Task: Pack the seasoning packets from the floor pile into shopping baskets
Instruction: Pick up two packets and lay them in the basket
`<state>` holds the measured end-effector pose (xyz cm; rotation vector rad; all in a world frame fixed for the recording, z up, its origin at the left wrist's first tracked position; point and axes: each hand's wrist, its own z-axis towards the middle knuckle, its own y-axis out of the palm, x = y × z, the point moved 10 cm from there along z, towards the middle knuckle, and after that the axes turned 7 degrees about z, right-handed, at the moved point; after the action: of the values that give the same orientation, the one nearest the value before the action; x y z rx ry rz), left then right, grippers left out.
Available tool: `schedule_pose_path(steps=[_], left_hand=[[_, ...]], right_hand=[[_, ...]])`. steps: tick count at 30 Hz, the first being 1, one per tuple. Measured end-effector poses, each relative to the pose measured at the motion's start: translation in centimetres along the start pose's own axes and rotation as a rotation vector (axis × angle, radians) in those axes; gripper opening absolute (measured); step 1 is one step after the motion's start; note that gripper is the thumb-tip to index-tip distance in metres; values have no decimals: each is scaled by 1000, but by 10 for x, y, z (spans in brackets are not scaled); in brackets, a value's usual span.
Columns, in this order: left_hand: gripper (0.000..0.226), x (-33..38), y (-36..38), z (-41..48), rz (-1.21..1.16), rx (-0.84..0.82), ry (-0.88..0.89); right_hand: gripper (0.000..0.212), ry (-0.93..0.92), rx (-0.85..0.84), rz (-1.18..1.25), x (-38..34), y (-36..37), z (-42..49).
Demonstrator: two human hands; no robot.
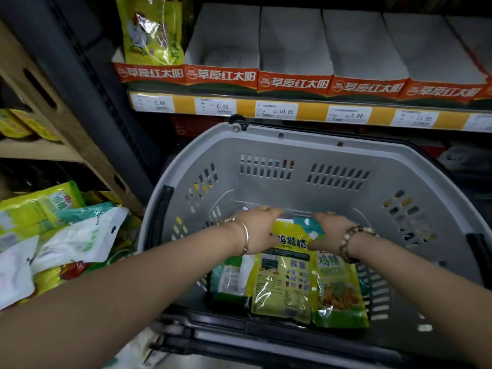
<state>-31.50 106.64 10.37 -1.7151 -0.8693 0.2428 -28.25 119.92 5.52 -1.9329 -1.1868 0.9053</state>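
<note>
The grey basket point(266, 145) stands open below the shelf point(292, 110), close to the floor pile point(61, 235) at left, whose edge is cut off. Inside, a yellow packet point(285, 283) lies atop others. The left hand point(261, 230) and right hand point(330, 233) clasp its far edge, probably to square the stack. How far either grip wraps is hidden.

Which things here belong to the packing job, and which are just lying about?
Job: basket, packets in it, packet pile beside it, left hand, right hand.
Lying about: shelf boxes, price tags, cardboard carton, shelf packet.
</note>
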Motion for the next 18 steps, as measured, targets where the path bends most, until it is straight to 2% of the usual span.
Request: schedule_pose_path(steps=[10, 15, 18], left_hand=[[61, -92, -90, -131, -298, 409, -221], [59, -160, -88, -221, -352, 567, -352], [58, -197, -73, -266, -349, 599, -436]], right_hand=[[77, -290, 241, 109, -164, -68, -63], [67, -474, 369, 198, -261, -78, -101], [64, -569, 370, 193, -317, -64, -117]])
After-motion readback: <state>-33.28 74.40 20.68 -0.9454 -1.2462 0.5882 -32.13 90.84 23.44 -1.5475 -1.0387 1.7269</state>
